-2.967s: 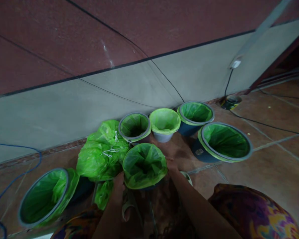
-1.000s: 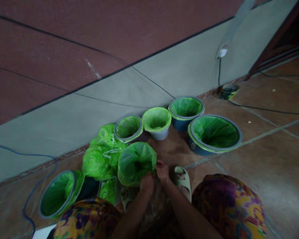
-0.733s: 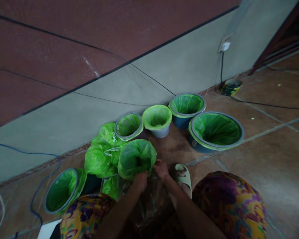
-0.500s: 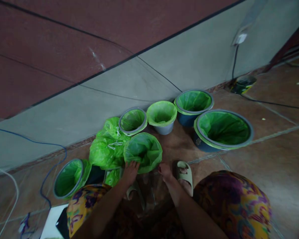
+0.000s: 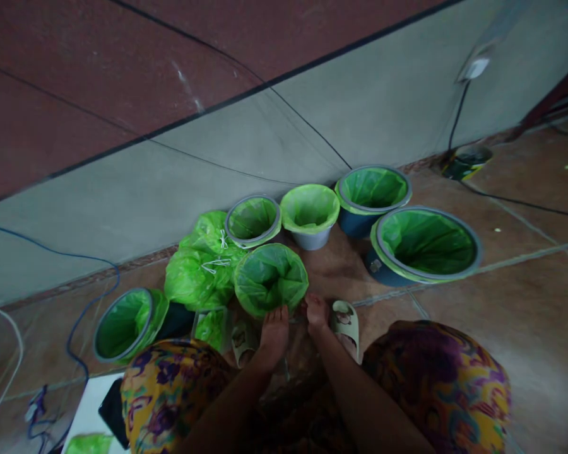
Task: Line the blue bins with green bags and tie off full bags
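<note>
A small bin with a crumpled green liner (image 5: 271, 279) pulled over its rim stands on the tiled floor just in front of my knees. My left hand (image 5: 273, 331) rests at the liner's near lower edge, fingers stretched out towards it and touching the plastic. My right hand (image 5: 316, 311) is at the liner's near right edge with its fingers curled, pinching the plastic there. Both forearms reach out between my knees, which are covered by patterned cloth.
Several more green-lined bins stand around: a small one (image 5: 253, 219), a pale one (image 5: 310, 211), a blue one (image 5: 373, 191), a wide one (image 5: 426, 247), and one at the left (image 5: 123, 321). Tied full green bags (image 5: 199, 277) lie by the wall. A sandal (image 5: 346, 319) and floor cables (image 5: 78, 315) are close by.
The camera has swung slightly. My left hand has slid from the liner's left edge to its near lower edge. My right hand has stayed at the right edge.
</note>
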`<state>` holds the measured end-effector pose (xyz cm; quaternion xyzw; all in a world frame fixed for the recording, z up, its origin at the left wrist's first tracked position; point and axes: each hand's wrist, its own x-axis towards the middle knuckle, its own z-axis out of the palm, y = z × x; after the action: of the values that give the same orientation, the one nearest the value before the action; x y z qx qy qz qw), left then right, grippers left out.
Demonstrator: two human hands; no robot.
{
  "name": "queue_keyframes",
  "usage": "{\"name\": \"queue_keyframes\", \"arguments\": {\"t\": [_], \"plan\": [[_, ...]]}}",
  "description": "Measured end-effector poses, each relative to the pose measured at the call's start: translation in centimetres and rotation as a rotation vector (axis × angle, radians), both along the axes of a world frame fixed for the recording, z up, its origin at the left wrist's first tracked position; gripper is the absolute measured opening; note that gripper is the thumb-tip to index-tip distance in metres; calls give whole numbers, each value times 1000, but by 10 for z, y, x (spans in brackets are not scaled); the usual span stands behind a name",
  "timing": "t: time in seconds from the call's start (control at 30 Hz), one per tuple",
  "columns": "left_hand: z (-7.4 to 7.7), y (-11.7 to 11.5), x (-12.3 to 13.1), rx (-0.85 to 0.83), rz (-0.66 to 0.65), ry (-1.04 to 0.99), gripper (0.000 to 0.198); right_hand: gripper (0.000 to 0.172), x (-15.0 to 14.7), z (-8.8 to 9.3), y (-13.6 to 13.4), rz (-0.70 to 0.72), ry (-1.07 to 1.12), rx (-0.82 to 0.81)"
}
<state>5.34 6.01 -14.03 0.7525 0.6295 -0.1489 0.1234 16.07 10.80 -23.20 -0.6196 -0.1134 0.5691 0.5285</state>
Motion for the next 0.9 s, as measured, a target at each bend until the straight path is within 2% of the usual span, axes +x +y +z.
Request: {"name": "queue_keyframes", "arguments": {"t": [0.17, 0.33, 0.53, 0.63, 0.7, 0.77, 0.83, 0.9], "plan": [[-1, 22, -1, -151, 35, 83, 35, 26, -1, 15, 5, -25, 82, -64], [5, 24, -12, -166, -27, 55, 36, 21, 2, 26, 6, -48, 133, -104], [19, 13, -62, -141, -102, 80, 42, 12, 4, 28, 7, -102, 127, -195], [33, 11, -81, -99, -92, 67, 56, 11, 4, 28, 8, -89, 129, -199], [40, 13, -78, -57, -42, 3, 68, 13, 4, 27, 8, -78, 127, -201], [43, 19, -62, -20, 3, -130, 70, 14, 3, 25, 7, -63, 125, -199], [36, 30, -39, -12, 45, -282, 61, 15, 2, 22, 7, -46, 123, -194], [22, 44, -18, -31, 144, -343, 52, 16, 1, 19, 5, -25, 126, -184]]}}
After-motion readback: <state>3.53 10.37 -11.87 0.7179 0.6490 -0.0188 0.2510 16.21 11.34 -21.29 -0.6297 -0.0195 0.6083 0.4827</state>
